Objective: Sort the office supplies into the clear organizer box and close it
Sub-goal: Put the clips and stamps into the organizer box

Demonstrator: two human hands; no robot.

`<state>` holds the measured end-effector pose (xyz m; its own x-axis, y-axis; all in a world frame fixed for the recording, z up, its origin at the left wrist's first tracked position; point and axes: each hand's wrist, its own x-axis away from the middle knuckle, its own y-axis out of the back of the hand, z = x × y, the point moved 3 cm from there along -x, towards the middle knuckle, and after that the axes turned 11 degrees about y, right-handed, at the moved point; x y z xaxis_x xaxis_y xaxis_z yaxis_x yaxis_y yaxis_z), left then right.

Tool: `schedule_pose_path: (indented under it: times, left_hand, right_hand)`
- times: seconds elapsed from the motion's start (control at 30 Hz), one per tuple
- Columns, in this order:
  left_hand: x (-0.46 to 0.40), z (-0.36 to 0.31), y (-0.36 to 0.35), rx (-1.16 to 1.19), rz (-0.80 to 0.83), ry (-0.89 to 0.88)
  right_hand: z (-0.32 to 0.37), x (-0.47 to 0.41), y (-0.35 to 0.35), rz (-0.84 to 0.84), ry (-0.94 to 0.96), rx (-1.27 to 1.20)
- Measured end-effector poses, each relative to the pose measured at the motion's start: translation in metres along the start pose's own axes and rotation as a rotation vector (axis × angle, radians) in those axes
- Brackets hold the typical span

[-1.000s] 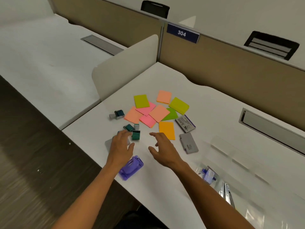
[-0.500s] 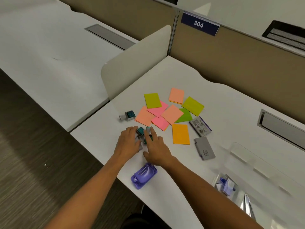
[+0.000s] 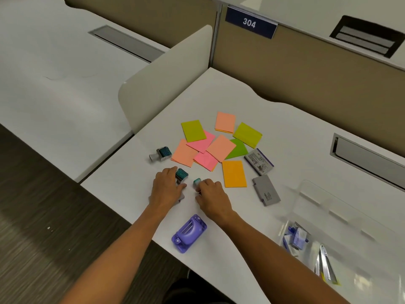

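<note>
Hands [image 3: 190, 191] now apart, each on a stamp [image 3: 182, 174]

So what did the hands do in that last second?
Both hands came down on the small teal stamps: the left hand now grips one stamp, the right hand grips another. The sticky notes and purple punch stayed put.
</note>
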<state>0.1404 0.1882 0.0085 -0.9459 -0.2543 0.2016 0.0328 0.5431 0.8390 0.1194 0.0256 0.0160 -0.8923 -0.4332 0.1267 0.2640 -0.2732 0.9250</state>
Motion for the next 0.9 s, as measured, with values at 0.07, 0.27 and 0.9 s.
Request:
schedule_pose_path:
  times: [0.07, 0.27, 0.9]
  left_hand:
    - [0.001, -0.003, -0.001, 0.03, -0.013, 0.017]
    - [0.009, -0.015, -0.001, 0.195, -0.074, 0.054]
    - [0.14, -0.145, -0.047, 0.439, -0.043, -0.177]
  right_hand:
    - [-0.004, 0.003, 0.003, -0.014, -0.006, -0.035]
    - [-0.015, 0.02, 0.015, -0.13, -0.149, -0.485]
    - [-0.09, 0.189, 0.072, -0.472, -0.299, -0.799]
